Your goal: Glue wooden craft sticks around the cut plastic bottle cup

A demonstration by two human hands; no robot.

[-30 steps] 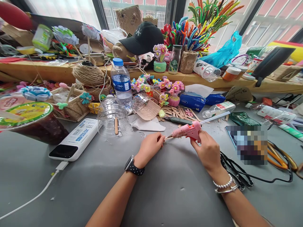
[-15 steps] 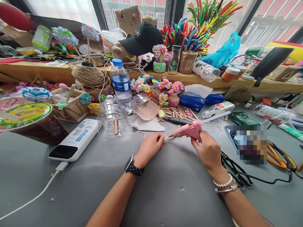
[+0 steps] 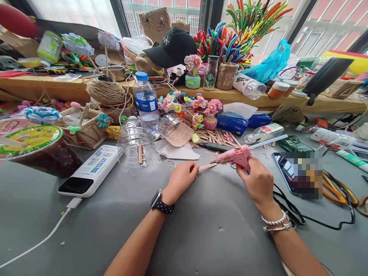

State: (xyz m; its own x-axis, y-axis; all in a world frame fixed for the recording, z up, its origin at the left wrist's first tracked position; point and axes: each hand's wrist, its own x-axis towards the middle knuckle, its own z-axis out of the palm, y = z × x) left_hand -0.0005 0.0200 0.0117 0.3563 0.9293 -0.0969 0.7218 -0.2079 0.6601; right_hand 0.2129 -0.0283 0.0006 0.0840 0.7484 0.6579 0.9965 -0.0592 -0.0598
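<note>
My left hand (image 3: 183, 177) pinches one end of a flat wooden craft stick (image 3: 208, 166), which points right above the grey tabletop. A pink hot glue gun (image 3: 234, 157) is gripped in my right hand (image 3: 256, 180), its nozzle at the stick's far end. Whether the tip touches the wood I cannot tell. From the gun's rear sticks out a translucent glue stick (image 3: 268, 142). Beyond my hands lie a clear cut plastic bottle piece (image 3: 135, 143) with one wooden stick on it, and a scalloped panel of joined sticks (image 3: 179, 135).
A white power bank (image 3: 89, 170) and a lidded drink cup (image 3: 37, 149) stand left. At right are a phone (image 3: 283, 168), orange-handled scissors (image 3: 333, 189) and a black cable (image 3: 319, 218). A water bottle (image 3: 146, 101), loose sticks (image 3: 214, 137) and a cluttered wooden shelf (image 3: 178, 92) lie behind.
The glue gun in my right hand has moved to the right along the craft stick, so more of the stick shows. My left hand stays nearly still.
</note>
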